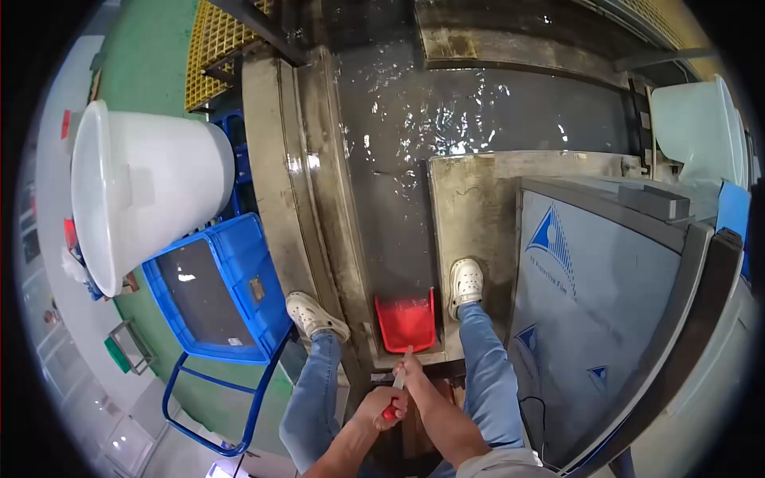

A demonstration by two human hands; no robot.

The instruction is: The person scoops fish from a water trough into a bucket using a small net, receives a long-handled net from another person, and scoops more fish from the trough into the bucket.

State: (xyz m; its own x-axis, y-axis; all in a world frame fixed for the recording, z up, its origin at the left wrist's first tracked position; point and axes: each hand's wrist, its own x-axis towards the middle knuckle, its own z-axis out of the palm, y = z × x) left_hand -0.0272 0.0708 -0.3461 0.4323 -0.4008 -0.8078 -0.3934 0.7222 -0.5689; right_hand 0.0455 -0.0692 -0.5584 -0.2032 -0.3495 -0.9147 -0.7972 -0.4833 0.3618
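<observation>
A red shovel (406, 325) has its scoop in the near end of a channel of grey liquid (390, 231), between my two feet. Its pale handle runs back toward my body and ends in a red grip. My left hand (382, 408) is closed around the handle near that red end. Farther up, close to the scoop, my right hand (409, 368) is wrapped round the handle. The scoop's front part dips into the liquid, where its edge is hard to see.
Left of the channel are a blue crate (247, 279) of grey liquid on a blue cart (255, 398) and a large white tub (159, 175). A film-covered metal cabinet (590, 295) stands right. My shoes are on the channel's concrete edges (474, 215).
</observation>
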